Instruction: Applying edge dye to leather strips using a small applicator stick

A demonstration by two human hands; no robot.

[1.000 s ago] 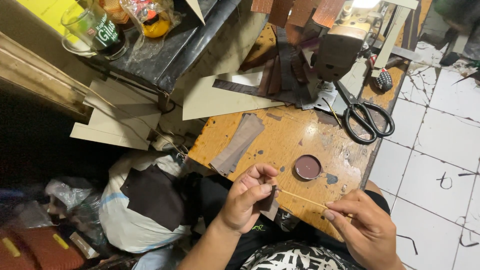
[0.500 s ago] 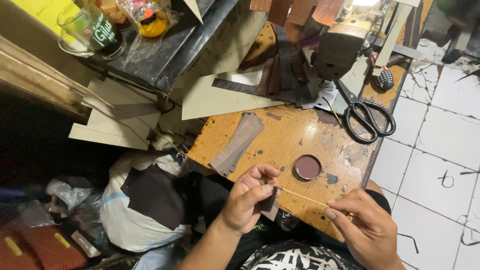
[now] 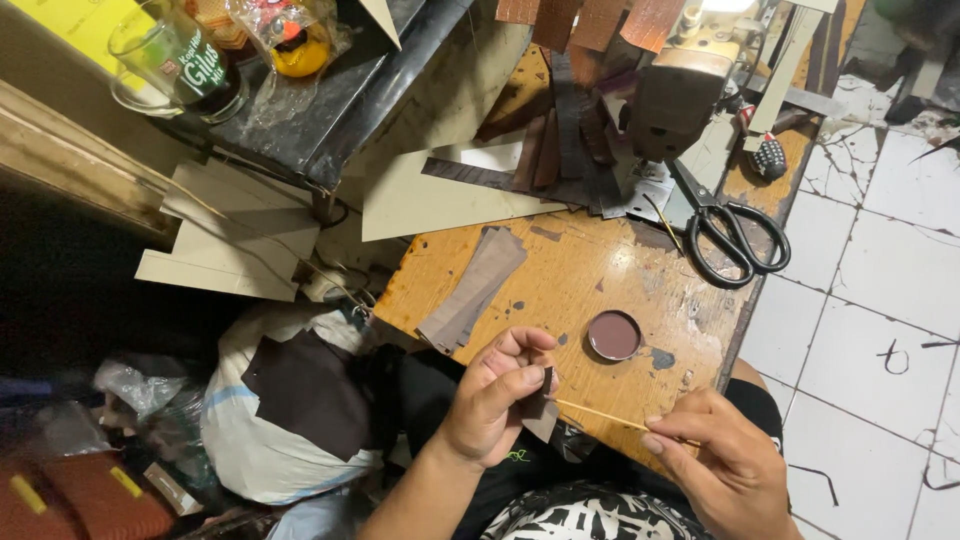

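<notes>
There is just one view here, from a camera worn on the person's head, looking steeply down over their lap. It sits close to the left hand (image 3: 497,400) and the right hand (image 3: 722,462), which fill the bottom edge of the frame. Beyond them the worn wooden table (image 3: 590,280) runs slantwise up the middle, with the sewing machine (image 3: 680,95) at the far top. The white tiled floor (image 3: 880,300) takes the right side, and the dark clutter under a black shelf (image 3: 330,110) the left. No second view shares any of it
</notes>
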